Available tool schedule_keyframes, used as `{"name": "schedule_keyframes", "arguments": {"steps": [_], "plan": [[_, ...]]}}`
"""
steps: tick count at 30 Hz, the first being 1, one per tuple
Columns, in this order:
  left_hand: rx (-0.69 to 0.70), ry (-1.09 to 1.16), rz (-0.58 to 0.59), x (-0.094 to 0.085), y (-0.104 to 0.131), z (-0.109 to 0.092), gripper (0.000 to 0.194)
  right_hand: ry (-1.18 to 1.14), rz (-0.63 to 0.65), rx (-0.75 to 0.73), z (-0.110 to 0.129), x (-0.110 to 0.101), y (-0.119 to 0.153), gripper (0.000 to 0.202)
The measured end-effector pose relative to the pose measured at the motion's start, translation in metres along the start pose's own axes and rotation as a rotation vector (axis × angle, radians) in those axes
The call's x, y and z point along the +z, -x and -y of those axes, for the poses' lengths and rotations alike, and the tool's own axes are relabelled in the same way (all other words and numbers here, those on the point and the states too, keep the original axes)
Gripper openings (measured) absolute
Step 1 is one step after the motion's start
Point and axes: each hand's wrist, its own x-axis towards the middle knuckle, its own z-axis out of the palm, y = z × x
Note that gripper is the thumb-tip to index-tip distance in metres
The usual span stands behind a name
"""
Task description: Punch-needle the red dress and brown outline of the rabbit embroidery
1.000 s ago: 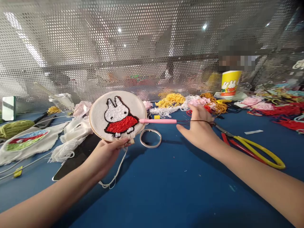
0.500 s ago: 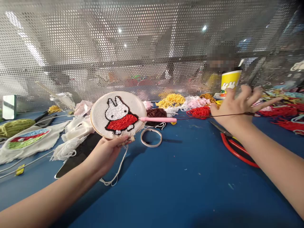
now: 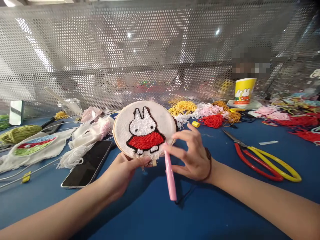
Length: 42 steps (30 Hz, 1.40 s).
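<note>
A round embroidery hoop (image 3: 122, 123) holds pale cloth with a white rabbit in a red dress (image 3: 146, 140), outlined in dark yarn. My left hand (image 3: 127, 171) grips the hoop's lower edge, thumb in front. A pink punch needle pen (image 3: 170, 178) hangs tilted down from the cloth, its tip at the dress's right corner. Beside it is my right hand (image 3: 191, 153), fingers spread near the pen's upper end; whether they touch it is hard to tell. Dark yarn loops around the right wrist and shows below the pen's bottom end.
Scissors (image 3: 250, 148) with red and yellow handles lie at right. A black phone (image 3: 87, 165) and stitched cloth (image 3: 35, 146) are at left. Yarn heaps (image 3: 212, 120) line the back, with a yellow cup (image 3: 245, 90) before a perforated metal screen (image 3: 155, 50).
My right hand has come in from the far right to the hoop. The pen has swung from pointing right to pointing down, and its yarn is slack. The hoop has shifted right and slightly down.
</note>
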Motion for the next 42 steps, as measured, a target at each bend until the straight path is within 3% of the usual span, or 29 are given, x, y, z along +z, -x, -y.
{"name": "schedule_keyframes", "arguments": {"steps": [3,6,12,19,23,31,42], "plan": [[-0.013,-0.077,0.009,0.002,0.001,0.002,0.027,0.011,-0.013,-0.1,0.007,-0.006,-0.003,0.018],[-0.003,-0.121,-0.004,0.002,0.002,0.004,0.026,-0.068,0.014,-0.096,0.005,-0.008,-0.005,0.012],[0.004,-0.188,-0.047,0.002,0.0,0.003,0.03,-0.309,0.005,0.101,-0.001,-0.012,-0.008,0.003],[-0.009,-0.224,-0.043,-0.002,-0.002,0.004,0.029,-0.476,0.01,0.451,-0.001,-0.022,-0.004,0.003],[-0.015,-0.226,-0.004,-0.005,-0.002,0.005,0.03,-0.666,-0.031,0.542,-0.004,-0.019,0.001,0.003],[-0.045,-0.258,0.0,-0.006,-0.001,0.004,0.033,-0.814,-0.085,0.575,-0.006,-0.02,0.002,0.007],[-0.051,-0.24,-0.01,-0.005,-0.001,0.004,0.034,-0.764,-0.032,0.533,-0.005,-0.022,0.003,0.008]]}}
